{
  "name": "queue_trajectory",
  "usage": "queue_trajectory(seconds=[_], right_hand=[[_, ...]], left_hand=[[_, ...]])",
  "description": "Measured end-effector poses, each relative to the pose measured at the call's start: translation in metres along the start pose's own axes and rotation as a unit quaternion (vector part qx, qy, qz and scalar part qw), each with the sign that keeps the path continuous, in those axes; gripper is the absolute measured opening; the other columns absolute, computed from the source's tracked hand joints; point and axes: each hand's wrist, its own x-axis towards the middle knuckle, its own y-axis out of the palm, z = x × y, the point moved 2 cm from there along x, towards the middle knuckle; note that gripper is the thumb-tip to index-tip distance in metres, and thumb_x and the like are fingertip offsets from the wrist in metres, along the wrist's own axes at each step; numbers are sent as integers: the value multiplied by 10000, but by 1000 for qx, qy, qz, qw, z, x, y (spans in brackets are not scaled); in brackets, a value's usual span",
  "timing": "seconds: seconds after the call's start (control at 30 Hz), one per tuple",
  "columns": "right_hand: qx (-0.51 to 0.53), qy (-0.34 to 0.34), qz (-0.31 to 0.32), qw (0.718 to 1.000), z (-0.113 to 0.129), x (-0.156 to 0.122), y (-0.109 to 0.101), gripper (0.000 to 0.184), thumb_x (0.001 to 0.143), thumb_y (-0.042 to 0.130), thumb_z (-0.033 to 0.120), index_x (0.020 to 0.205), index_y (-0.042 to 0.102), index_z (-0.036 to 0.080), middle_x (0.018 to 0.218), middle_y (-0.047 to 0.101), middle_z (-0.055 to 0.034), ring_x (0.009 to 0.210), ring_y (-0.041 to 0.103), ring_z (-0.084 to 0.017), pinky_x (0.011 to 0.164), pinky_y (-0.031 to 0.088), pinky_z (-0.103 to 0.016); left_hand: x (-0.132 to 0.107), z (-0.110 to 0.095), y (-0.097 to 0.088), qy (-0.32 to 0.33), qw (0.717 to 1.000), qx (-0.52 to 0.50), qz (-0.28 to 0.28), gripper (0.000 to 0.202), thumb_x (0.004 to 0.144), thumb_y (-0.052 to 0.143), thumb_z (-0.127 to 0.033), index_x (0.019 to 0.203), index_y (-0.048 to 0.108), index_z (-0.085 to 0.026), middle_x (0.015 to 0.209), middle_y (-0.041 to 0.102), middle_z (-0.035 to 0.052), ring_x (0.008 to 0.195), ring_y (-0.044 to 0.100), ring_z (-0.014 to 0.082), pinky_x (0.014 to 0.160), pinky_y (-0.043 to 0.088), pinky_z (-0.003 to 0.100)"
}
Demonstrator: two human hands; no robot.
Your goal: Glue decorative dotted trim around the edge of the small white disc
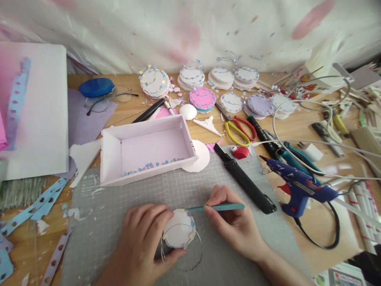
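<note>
My left hand [143, 238] is curled around a small white round disc [178, 232] with a thin wire loop and tiny blue and yellow bits along its rim, resting on the grey cutting mat [208, 186]. My right hand [232, 218] pinches teal tweezers [217, 207], whose tip touches the disc's upper right edge. Both hands are closed on what they hold.
A shallow pink-lined box [145, 149] with confetti bits stands behind the mat. A black utility knife [244, 178], a blue glue gun [297, 186], yellow-red scissors [238, 131] and cables lie at the right. Stacks of decorated discs [202, 97] line the back. Punched paper strips [32, 206] lie left.
</note>
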Motion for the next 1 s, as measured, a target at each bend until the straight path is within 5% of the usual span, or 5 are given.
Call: queue_trajectory(seconds=[1.0], right_hand=[[-32, -23, -5, 999, -2, 0, 2, 65, 875, 578, 222, 830, 530, 225, 720, 541, -16, 659, 495, -165, 581, 412, -301]], left_hand=[[1, -1, -2, 6, 1000, 12, -8, 474, 735, 719, -377, 1128, 514, -207, 1062, 648, 81, 988, 562, 278, 861, 399, 416]])
